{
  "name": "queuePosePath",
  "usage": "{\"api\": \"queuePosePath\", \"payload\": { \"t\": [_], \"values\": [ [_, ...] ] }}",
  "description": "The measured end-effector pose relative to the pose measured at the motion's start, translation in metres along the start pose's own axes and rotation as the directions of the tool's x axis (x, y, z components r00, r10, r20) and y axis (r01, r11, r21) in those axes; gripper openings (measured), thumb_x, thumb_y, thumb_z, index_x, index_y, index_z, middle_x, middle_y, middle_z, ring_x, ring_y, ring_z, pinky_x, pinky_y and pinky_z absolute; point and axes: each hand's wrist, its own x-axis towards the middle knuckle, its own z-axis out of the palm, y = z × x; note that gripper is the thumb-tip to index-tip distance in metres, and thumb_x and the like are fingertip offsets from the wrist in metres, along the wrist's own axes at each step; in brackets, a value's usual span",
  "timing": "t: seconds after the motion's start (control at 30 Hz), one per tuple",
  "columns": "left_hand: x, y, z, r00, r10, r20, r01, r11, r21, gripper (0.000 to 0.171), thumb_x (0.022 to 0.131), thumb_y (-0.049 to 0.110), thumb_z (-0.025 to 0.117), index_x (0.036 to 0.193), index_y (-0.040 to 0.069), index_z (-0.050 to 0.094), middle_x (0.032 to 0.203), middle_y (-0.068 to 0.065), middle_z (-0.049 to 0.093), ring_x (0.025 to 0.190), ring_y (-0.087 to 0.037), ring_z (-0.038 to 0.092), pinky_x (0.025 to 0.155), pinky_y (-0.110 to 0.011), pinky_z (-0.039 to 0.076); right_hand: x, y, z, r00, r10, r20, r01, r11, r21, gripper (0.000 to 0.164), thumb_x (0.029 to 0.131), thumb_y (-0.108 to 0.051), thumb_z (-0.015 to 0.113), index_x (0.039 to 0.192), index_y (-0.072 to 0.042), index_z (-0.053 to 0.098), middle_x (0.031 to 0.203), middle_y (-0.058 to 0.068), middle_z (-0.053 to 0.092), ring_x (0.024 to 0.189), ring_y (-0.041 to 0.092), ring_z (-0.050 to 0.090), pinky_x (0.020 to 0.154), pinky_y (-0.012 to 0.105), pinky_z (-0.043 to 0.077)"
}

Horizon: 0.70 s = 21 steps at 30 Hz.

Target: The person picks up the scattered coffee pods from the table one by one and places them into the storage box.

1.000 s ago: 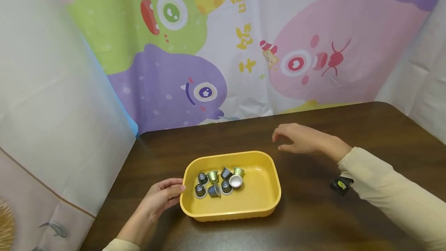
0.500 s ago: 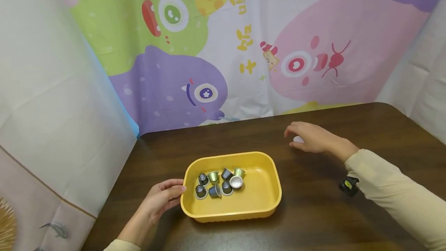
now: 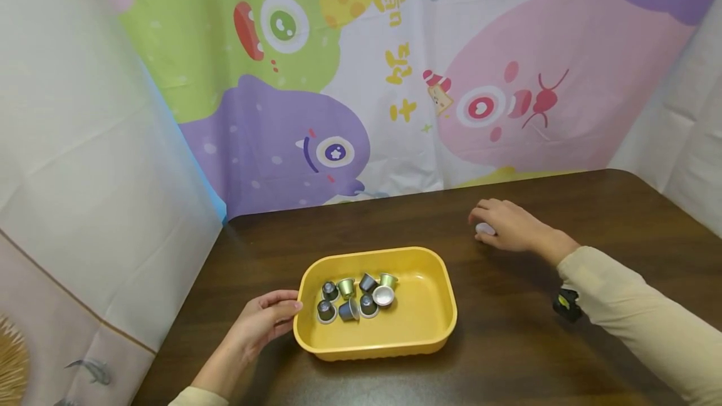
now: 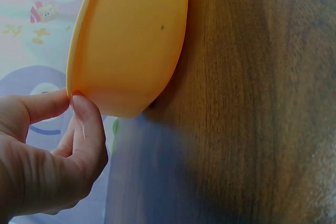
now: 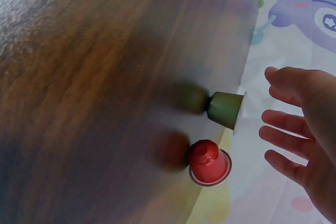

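Dark wood table (image 3: 507, 343) is seen from the head: the yellow tray (image 3: 420, 321) (capsules inside) is touched by the left hand (image 3: 262, 324). Left wrist: its rim is pinched. Right wrist: the right hand (image 5: 302, 135), fingers spread, hovers beside a green capsule (image 5: 226, 109) and a red capsule (image 5: 209, 162).
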Motion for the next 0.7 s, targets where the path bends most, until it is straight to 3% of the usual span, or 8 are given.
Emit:
{"api": "queuePosePath", "payload": {
  "t": [0.27,0.7],
  "values": [
    [0.0,0.0,-0.001,1.0,0.013,0.005,-0.013,1.0,-0.005,0.039,0.087,0.012,0.066,0.122,-0.005,0.057,0.094,0.001,0.071,0.087,-0.01,0.065,0.079,-0.03,0.058,-0.002,0.002,0.007,1.0,0.003,0.003,-0.003,0.998,-0.07,0.025,0.079,-0.017,0.077,0.097,-0.006,0.065,0.091,0.008,0.061,0.082,0.026,0.06,0.074,0.046,0.051],
    [0.001,-0.002,0.002,1.0,0.004,-0.024,-0.004,1.0,-0.013,0.038,0.085,0.011,0.069,0.119,-0.004,0.06,0.091,0.001,0.071,0.085,-0.011,0.065,0.078,-0.031,0.058,-0.005,0.007,0.017,1.0,0.011,0.025,-0.01,0.998,-0.07,0.025,0.079,-0.016,0.076,0.098,-0.006,0.063,0.089,0.008,0.06,0.08,0.024,0.06,0.071,0.044,0.052]
  ]
}}
